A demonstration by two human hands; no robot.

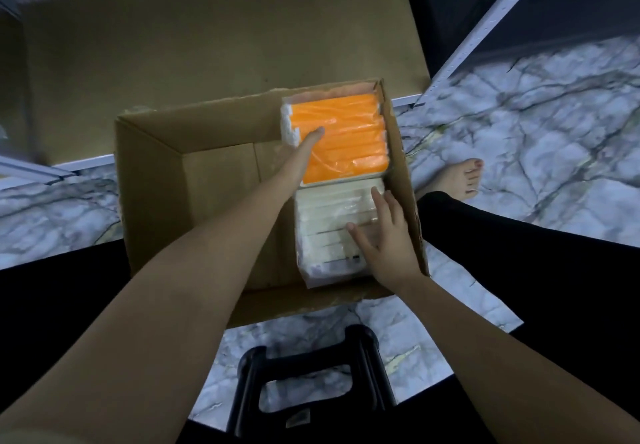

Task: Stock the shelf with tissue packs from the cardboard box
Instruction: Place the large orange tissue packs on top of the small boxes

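left hand (304,147) fingers reach straight along the orange tissue pack (343,139) at the cardboard box's (214,180) far right; right hand (384,239) fingers lie spread, grasping nothing, on the white tissue pack (329,232) just nearer; shelf board (207,45) beyond; black stool (311,374) on marble floor (536,132).

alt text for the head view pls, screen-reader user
Seen from above, a person's left hand touches an orange plastic-wrapped tissue pack and the right hand rests on a white tissue pack, both lying along the right side of an open brown cardboard box on a marble-patterned floor.
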